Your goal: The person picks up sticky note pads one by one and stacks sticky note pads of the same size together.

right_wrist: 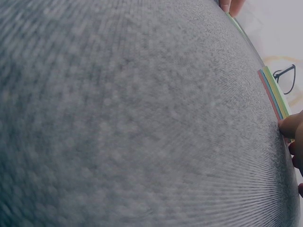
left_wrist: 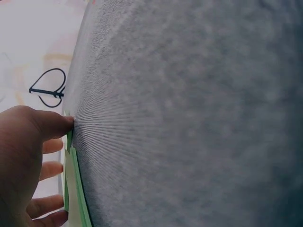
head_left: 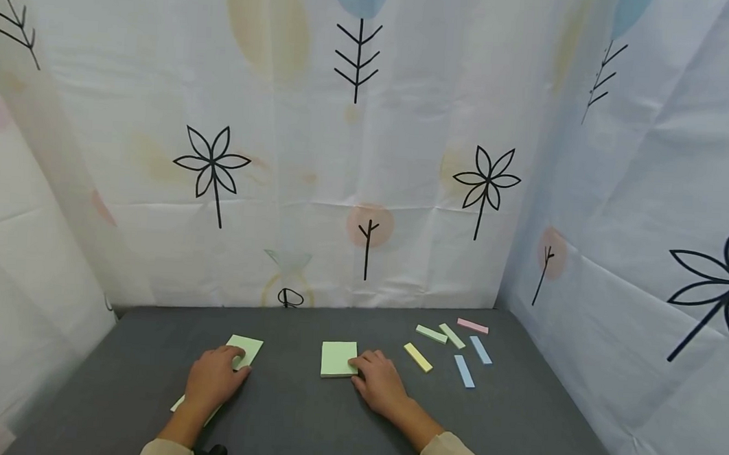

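Note:
At the left of the grey table, my left hand [head_left: 213, 379] bends over a light green sticky note [head_left: 248, 347], thumb at its near corner and fingers across its left part. In the left wrist view the thumb [left_wrist: 57, 124] and fingers lie on either side of green paper edges [left_wrist: 79, 189]. More pale green paper [head_left: 177, 403] shows from under the wrist, mostly hidden. My right hand [head_left: 381, 383] holds the right edge of a square sticky note pad [head_left: 338, 359] between thumb and fingers. Its side shows pink, blue, yellow and green layers [right_wrist: 273, 94] in the right wrist view.
Right of the pad lie several narrow paper strips: a yellow strip [head_left: 418, 357], green strips [head_left: 432, 334], blue strips [head_left: 465, 371] and a pink strip [head_left: 473, 326]. White printed cloth [head_left: 307, 149] hangs behind the table [head_left: 292, 423] and along both sides.

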### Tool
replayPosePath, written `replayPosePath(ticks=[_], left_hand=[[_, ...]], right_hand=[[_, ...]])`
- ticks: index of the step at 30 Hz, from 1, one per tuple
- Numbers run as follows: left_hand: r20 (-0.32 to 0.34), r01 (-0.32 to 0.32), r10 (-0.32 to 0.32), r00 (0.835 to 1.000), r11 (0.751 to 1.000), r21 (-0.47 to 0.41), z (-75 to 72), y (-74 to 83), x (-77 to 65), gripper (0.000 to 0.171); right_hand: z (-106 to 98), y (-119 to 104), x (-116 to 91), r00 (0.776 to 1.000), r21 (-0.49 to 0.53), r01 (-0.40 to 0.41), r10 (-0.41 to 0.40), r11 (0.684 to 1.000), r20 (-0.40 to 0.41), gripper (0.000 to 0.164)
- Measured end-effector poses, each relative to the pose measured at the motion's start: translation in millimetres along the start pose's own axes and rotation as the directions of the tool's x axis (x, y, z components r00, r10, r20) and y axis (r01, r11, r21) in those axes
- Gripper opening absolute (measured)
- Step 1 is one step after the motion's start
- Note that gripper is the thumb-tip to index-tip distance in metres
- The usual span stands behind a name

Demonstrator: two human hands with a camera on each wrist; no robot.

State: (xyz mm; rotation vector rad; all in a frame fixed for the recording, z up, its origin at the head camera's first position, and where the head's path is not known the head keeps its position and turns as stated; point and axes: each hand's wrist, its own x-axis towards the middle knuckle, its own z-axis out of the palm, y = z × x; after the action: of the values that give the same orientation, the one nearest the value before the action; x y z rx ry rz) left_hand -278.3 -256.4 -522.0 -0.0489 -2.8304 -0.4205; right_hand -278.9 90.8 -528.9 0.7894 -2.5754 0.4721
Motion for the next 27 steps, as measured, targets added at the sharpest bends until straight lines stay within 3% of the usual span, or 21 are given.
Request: replayPosePath(ticks=[10,15,27], left_hand=[[0.047,0.059,-0.053,0.997,0.989,-0.137,-10.9,-1.9,2.5,0.036],[0.062,0.061,-0.050,0.997,0.981,-0.185,-15.4,-2.3,1.9,0.039],[0.057,0.063,-0.058,0.997,0.994,-0.088,-15.2,14.0,-1.7,0.052]], right_hand=[[1,1,0,1.000,-0.011,-0.004,0.004,1.000,0.009,0.027],[1,1,1,1.000,-0.013,-0.012,0.012,1.000,0.015,0.027],[3,2,0,1.000,-0.007,-0.010,0.010,1.000,0.009,0.027]])
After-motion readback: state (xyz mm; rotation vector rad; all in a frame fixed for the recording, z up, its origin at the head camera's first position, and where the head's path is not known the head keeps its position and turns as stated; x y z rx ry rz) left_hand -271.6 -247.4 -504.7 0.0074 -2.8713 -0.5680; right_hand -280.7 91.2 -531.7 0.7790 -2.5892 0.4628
